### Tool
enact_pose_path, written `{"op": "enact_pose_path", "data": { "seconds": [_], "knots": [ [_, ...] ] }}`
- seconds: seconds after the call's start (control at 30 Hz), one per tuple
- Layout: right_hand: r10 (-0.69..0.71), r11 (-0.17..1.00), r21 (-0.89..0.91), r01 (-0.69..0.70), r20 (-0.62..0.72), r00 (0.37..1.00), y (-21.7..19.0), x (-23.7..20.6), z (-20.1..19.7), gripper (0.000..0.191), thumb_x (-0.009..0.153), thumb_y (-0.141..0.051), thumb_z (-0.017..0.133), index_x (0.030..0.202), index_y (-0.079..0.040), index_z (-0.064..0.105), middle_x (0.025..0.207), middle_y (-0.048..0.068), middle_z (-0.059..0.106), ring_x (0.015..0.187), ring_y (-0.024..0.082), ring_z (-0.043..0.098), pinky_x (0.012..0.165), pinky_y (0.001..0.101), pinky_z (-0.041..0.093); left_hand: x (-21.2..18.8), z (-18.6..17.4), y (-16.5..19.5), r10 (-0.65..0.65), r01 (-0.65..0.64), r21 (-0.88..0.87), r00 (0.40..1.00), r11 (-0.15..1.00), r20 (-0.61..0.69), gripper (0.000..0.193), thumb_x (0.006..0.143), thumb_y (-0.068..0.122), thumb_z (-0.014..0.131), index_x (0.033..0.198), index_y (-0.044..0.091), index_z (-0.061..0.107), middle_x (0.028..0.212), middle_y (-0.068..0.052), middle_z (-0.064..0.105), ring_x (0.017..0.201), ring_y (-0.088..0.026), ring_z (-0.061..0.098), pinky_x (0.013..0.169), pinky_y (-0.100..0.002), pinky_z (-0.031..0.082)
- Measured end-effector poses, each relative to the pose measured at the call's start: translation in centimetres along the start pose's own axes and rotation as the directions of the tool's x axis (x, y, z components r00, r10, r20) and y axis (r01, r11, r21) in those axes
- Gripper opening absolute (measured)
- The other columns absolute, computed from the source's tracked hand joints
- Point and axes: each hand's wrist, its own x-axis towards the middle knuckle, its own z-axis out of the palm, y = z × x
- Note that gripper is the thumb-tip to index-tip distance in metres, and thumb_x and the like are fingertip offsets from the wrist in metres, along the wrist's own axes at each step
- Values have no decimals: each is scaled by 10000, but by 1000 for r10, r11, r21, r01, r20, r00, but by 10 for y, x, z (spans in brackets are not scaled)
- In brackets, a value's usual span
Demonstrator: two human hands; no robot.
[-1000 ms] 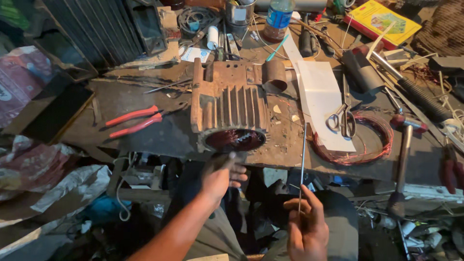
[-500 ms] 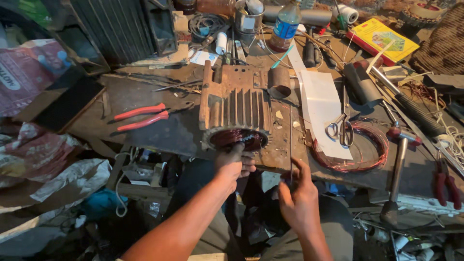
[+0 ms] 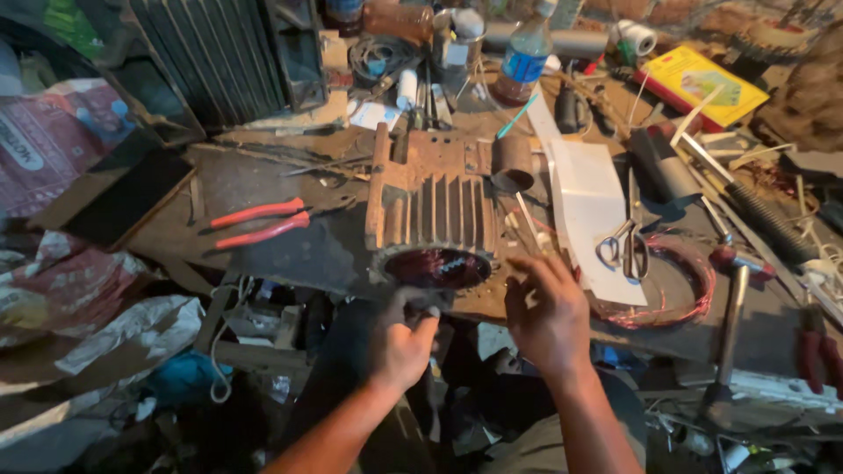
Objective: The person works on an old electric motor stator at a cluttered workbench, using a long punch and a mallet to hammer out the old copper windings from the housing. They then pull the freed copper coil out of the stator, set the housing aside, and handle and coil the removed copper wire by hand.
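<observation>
A rusty finned motor housing (image 3: 432, 206) lies on the cluttered bench, its round opening with copper windings (image 3: 435, 268) facing me. My left hand (image 3: 399, 342) is just below that opening, fingers curled on the housing's lower rim. My right hand (image 3: 544, 316) hovers to the right of the opening over the bench's front edge, fingers spread and holding nothing. A thin metal rod (image 3: 527, 224) lies on the bench just beyond its fingertips.
Red-handled pliers (image 3: 263, 224) lie left of the housing. To the right are a white sheet (image 3: 593, 206), scissors (image 3: 625, 246), a copper wire coil (image 3: 676, 290) and a hammer (image 3: 733, 298). A plastic bottle (image 3: 522, 61) and a yellow box (image 3: 694, 83) stand at the back.
My right hand, which held a thin rod upright near my lap, has come up to the bench edge and now holds nothing. My left hand stays at the housing's rim.
</observation>
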Motion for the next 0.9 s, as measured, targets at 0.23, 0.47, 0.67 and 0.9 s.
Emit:
{"op": "enact_pose_path", "data": {
  "seconds": [0.23, 0.47, 0.67, 0.9],
  "knots": [
    [-276, 947, -144, 286, 85, 957, -23, -20, 5, 304, 819, -75, 734, 1122, -88, 709, 852, 83, 676, 676, 270, 673, 588, 379, 530, 7, -24, 30, 281, -347, 403, 935, 847, 215, 410, 892, 224, 695, 1298, 239, 635, 918, -164, 753, 851, -404, 715, 667, -502, 558],
    [-217, 878, -341, 336, 342, 914, -22, -4, 20, 162, 820, -212, 788, 900, -122, 679, 777, 82, 650, 708, 305, 679, 609, 436, 516, 8, -24, 19, 446, -490, 436, 871, 755, 206, 418, 890, 223, 698, 1301, 216, 626, 976, -149, 740, 845, -390, 715, 676, -485, 573],
    [-77, 997, 18, 76, 115, 990, -11, -32, 3, 242, 815, -63, 752, 1054, -77, 717, 844, 98, 683, 675, 244, 694, 604, 341, 551, 8, -28, 8, 335, -446, 562, 895, 697, 295, 625, 835, 315, 728, 1431, 306, 538, 918, -160, 739, 771, -424, 688, 642, -535, 546],
    [237, 884, -349, -310, -236, 942, 103, -59, -112, 203, 924, -148, 765, 1064, -26, 683, 957, 157, 718, 813, 261, 712, 733, 381, 559, 3, -24, -1, 354, -465, 564, 885, 683, 302, 712, 822, 257, 694, 1492, 320, 462, 1016, -172, 733, 734, -424, 694, 604, -546, 557]
  ]
}}
